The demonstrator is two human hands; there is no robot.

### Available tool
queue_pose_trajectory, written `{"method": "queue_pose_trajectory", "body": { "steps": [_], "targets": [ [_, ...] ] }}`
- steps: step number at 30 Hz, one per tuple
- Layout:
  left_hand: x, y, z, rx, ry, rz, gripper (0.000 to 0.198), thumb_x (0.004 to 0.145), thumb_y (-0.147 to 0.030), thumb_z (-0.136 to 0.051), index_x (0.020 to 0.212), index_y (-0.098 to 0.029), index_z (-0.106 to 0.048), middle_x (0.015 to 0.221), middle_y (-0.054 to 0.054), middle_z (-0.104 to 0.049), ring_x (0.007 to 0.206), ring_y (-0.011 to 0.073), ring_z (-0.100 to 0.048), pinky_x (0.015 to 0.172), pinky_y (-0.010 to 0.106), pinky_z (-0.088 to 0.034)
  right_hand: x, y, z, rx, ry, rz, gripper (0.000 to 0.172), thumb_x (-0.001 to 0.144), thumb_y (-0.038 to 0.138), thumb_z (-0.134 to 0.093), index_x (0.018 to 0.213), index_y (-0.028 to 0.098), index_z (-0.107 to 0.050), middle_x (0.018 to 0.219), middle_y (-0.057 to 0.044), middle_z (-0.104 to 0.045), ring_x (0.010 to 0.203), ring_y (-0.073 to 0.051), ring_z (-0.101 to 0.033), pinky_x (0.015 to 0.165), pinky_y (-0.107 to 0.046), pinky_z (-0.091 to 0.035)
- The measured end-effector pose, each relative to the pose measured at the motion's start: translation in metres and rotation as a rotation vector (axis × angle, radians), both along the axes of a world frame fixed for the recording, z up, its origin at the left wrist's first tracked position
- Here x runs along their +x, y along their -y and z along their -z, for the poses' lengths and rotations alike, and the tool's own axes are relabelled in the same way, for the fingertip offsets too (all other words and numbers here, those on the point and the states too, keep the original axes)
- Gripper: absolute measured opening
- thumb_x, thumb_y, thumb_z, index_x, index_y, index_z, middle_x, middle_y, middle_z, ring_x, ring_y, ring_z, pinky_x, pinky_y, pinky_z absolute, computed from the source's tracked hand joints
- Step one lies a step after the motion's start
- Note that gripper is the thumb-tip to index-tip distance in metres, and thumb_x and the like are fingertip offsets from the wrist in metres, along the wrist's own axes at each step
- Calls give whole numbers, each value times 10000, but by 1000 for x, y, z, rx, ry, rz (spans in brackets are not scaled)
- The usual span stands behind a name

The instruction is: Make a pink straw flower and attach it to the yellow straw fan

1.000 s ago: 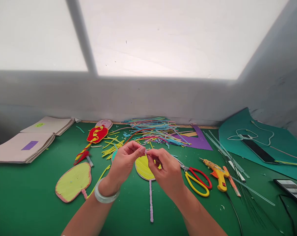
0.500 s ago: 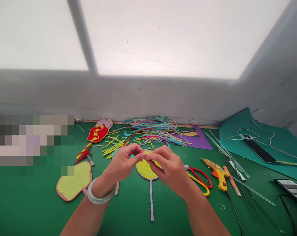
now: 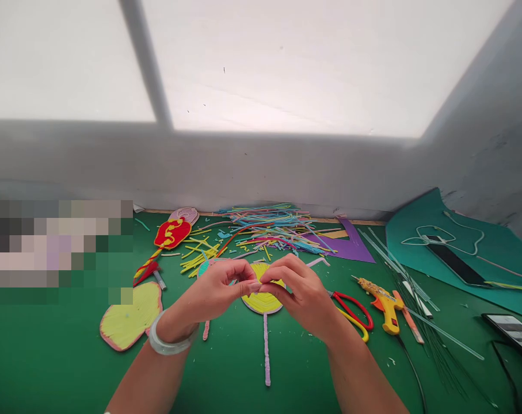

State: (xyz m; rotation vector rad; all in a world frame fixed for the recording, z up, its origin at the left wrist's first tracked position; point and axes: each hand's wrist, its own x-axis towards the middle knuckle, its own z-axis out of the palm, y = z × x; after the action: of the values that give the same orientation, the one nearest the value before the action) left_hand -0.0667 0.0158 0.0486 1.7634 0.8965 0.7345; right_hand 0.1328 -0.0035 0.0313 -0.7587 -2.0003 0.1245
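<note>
My left hand (image 3: 224, 290), with a pale bangle at its wrist, is closed in a pinch. Its fingertips meet those of my right hand (image 3: 297, 296), also pinching, above a round yellow fan shape (image 3: 265, 302) with a lilac stem. A thin lilac pipe cleaner (image 3: 319, 262) sticks out behind my right hand; the part between the fingertips is mostly hidden. Partly behind my left hand lies a turquoise shape (image 3: 203, 269). Scissors (image 3: 353, 313) with red and yellow handles lie beside my right wrist.
Cut pipe cleaners (image 3: 269, 227) heap along the back. A yellow glue gun (image 3: 385, 305), clear glue sticks (image 3: 399, 264) and phones (image 3: 454, 263) lie right. A yellow-green leaf shape (image 3: 129, 322) and a red ornament (image 3: 173, 233) lie left. A blurred patch covers the far left.
My joined fingertips have moved slightly down. The lilac pipe cleaner's end now shows to the right of my right hand, where bare table showed before.
</note>
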Motion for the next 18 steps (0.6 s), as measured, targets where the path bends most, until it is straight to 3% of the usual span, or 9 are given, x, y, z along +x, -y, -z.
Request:
{"method": "queue_pose_trajectory", "body": {
  "steps": [3,8,13,18],
  "targets": [
    [2,0,0,-25,31,-13,332,844,-494,-632,765,-171,-629,695,-2,-579,622,116,-475,540,218,-369,3,-1,0,-6,-2,12,71,940,265,-595,909,222,-643,832,-19,-632,775,-137,-596,692,-266,-514],
    [8,3,0,21,47,-76,344,876,-501,-591,882,-172,-693,854,60,-692,812,184,-617,715,264,-477,7,-7,4,59,-20,91,30,911,218,-638,940,227,-634,848,-18,-632,799,-146,-587,717,-277,-500],
    [12,8,-4,151,-34,-140,297,900,-453,-568,843,-185,-682,831,32,-688,782,164,-597,709,244,-456,8,-8,7,59,10,86,53,933,214,-605,971,239,-634,866,-23,-632,807,-152,-584,730,-292,-501],
    [9,7,-6,178,-99,-141,277,896,-433,-566,806,-188,-660,787,18,-656,751,157,-567,687,240,-432,8,-6,6,33,30,73,154,952,210,-575,1093,249,-622,932,-35,-642,868,-154,-589,767,-297,-510]
  ]
}}
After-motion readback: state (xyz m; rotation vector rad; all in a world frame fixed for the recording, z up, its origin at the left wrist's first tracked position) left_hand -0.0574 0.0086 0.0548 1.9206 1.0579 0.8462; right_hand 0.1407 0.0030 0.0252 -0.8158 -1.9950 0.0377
